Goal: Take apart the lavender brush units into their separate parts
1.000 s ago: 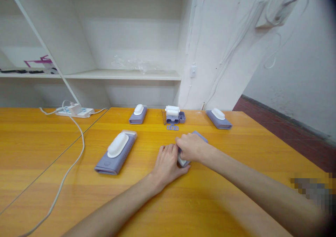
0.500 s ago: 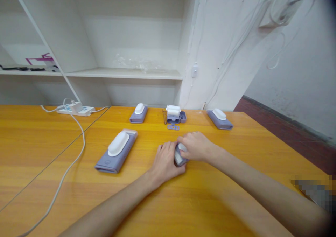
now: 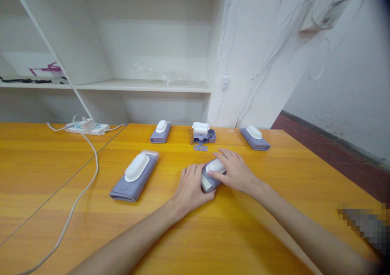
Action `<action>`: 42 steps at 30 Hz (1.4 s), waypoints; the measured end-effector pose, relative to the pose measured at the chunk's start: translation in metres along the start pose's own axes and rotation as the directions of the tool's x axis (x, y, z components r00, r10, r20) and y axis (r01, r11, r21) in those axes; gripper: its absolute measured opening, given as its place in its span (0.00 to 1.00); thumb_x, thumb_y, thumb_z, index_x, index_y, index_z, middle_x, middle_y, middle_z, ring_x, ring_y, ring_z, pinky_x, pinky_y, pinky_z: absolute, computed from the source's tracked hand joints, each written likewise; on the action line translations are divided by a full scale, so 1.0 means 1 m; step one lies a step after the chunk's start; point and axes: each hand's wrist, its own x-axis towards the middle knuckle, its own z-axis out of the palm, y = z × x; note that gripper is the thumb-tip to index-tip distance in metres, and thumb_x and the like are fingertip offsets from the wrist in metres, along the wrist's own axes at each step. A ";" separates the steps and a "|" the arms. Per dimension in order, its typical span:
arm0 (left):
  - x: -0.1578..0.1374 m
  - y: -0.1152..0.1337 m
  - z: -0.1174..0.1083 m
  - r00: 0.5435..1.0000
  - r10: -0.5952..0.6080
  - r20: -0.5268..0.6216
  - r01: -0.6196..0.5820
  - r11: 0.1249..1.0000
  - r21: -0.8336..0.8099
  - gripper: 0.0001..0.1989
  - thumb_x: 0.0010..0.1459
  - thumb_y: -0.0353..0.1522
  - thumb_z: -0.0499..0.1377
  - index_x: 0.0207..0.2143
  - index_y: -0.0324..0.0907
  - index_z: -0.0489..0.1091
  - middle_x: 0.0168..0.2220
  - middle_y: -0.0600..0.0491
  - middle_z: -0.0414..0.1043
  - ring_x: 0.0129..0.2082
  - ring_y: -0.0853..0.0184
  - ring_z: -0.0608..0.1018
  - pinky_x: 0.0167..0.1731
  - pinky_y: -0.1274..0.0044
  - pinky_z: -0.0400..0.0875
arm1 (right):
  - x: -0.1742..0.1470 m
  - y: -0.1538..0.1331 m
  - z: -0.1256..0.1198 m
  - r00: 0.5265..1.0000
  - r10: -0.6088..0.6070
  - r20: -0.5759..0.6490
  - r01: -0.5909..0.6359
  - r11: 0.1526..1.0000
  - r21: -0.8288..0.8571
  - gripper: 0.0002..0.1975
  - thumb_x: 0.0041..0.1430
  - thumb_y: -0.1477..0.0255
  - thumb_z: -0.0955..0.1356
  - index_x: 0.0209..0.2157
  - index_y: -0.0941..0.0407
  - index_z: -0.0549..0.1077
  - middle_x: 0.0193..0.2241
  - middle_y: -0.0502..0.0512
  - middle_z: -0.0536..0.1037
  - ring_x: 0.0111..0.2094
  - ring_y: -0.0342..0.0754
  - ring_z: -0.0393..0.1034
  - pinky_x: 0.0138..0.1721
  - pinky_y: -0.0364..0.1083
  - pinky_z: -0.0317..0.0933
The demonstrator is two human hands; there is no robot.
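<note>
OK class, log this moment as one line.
left hand: holding purple device | right hand: on white piece | left side: similar device

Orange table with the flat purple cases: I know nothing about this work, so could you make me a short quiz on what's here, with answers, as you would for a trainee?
1. Count: how many flat purple cases, each topped by a white oval piece, are on the table, including the one at the hands?
2. True or false: the white power strip lies toward the picture's left, near the table's back edge.
3. Choose: which thing is the right hand over?
A) the power strip
B) the case that the left hand grips
C) the shelf

Key: 1: four; 2: true; 3: B.
</note>
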 end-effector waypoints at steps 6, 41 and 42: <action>0.000 0.001 -0.004 1.000 0.002 0.027 -0.003 1.000 0.009 0.32 0.47 0.46 0.61 0.52 0.45 0.58 0.46 0.48 0.66 0.46 0.57 0.68 0.44 0.67 0.61 | -0.015 0.018 0.022 0.997 0.023 -0.070 -0.010 0.984 0.178 0.35 0.55 0.51 0.64 0.58 0.56 0.60 0.58 0.63 0.61 0.59 0.55 0.54 0.58 0.55 0.49; 0.015 -0.052 -0.021 0.994 -0.026 -0.102 0.017 0.996 -0.090 0.18 0.50 0.42 0.60 0.38 0.43 0.62 0.42 0.49 0.68 0.47 0.61 0.71 0.52 0.66 0.63 | -0.033 0.034 0.033 0.923 0.182 -0.338 -0.199 0.980 -0.016 0.36 0.54 0.49 0.63 0.58 0.57 0.59 0.48 0.64 0.71 0.47 0.62 0.62 0.46 0.59 0.54; 0.015 -0.054 -0.019 0.995 -0.024 -0.094 0.016 0.996 -0.086 0.18 0.51 0.43 0.60 0.39 0.43 0.61 0.42 0.50 0.69 0.49 0.60 0.71 0.55 0.64 0.59 | -0.033 0.035 0.034 0.925 0.170 -0.341 -0.187 0.982 -0.017 0.36 0.54 0.49 0.63 0.59 0.57 0.59 0.49 0.64 0.71 0.49 0.62 0.61 0.49 0.60 0.53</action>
